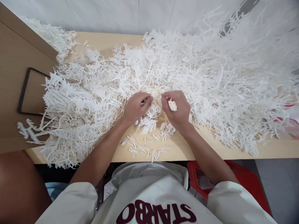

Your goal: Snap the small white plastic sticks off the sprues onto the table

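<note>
My left hand point(138, 107) is closed over the middle of the table, its thumb and forefinger tips pinched together. Opposite it, my right hand point(177, 108) is also pinched and slightly blurred. A small gap separates the fingertips; whatever they grip is too fine to make out. Just under my left fingertips lies a clump of curly white branching strands point(149, 119). Short white bits point(155, 152) are scattered on the tabletop between my forearms and the near edge. A large heap of thin, white, twig-like pieces point(163, 65) surrounds both hands on the far side and sides.
A cardboard box point(21, 53) with a black wire-like loop point(22, 90) stands at the left. The tan tabletop point(277, 149) ends near my body. A pink-and-white bag point(289, 124) lies at the right. Below are a red stool point(252, 183) and someone's bare skin point(18, 183).
</note>
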`<state>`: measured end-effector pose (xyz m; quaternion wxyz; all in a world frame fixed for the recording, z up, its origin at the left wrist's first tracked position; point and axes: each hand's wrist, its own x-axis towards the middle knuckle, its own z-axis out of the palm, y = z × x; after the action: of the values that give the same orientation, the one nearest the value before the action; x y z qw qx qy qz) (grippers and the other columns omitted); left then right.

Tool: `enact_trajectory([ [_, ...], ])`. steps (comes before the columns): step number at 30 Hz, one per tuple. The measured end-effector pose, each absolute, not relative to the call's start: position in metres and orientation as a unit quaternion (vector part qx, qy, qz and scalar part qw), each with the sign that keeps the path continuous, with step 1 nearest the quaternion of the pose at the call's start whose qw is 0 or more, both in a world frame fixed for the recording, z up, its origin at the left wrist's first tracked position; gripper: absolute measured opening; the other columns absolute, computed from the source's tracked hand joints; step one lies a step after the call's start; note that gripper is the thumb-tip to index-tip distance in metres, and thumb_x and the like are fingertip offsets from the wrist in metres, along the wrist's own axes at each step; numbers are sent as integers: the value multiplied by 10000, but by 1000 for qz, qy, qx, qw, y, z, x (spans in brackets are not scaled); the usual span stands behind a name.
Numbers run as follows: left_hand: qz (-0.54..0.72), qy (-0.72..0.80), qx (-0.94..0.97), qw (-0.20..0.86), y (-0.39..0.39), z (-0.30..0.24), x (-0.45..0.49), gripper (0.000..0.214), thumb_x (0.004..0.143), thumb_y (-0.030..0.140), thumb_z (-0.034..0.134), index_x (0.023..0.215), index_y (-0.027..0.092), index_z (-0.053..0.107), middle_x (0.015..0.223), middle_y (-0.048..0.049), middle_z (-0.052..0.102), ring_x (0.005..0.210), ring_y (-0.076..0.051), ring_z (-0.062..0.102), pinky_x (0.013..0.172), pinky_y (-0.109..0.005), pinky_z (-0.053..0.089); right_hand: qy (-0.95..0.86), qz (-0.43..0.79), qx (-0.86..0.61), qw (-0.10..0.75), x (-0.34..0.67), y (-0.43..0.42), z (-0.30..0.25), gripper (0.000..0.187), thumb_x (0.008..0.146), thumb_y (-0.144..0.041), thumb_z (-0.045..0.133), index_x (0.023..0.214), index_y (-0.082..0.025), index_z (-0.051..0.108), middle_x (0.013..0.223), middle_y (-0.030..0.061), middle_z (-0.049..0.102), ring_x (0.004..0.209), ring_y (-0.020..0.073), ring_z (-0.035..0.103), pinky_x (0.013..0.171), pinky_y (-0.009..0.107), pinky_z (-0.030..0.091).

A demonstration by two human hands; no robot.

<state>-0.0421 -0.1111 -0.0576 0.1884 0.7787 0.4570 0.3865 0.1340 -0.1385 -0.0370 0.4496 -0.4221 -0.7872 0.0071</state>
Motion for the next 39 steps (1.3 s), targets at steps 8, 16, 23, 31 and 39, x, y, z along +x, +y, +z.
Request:
enact_trajectory([
  [8,319,387,865,-34,-114,-64,-39,222,926,301,457,808,187,607,721,-10,641,722,-146,558,711,-298,411,-872,58,-435,217,150,-121,-37,328,964,-458,354,1103,-230,545,1062,46,641,1008,186,548,874,353,408],
  [16,313,358,875,-90,-118,-62,-38,244,937,229,406,734,194,536,663,-11,600,681,-151,515,689,-316,369,-880,-24,-422,215,142,-128,-38,339,979,-275,313,727,-192,523,664,14,559,641,123,463,614,276,351],
  [23,318,359,877,8,-124,-61,-32,238,966,272,359,815,192,526,711,-21,598,696,-140,501,691,-295,384,-879,-32,-407,246,142,-131,-34,338,957,-269,362,644,-202,472,587,-14,488,569,103,401,566,268,324],
  [31,412,467,771,133,-111,-56,-46,317,971,379,330,785,206,520,741,-24,598,701,-138,511,689,-305,393,-910,5,-267,317,119,-155,-31,388,951,-212,328,566,-211,375,497,-43,390,511,91,351,508,265,307],
  [39,414,467,765,160,-109,-44,-57,278,911,399,462,787,194,602,741,10,655,694,-105,560,682,-258,419,-793,27,-399,459,124,-149,-33,149,954,-286,454,1069,-242,536,1004,21,658,993,139,583,871,341,429],
])
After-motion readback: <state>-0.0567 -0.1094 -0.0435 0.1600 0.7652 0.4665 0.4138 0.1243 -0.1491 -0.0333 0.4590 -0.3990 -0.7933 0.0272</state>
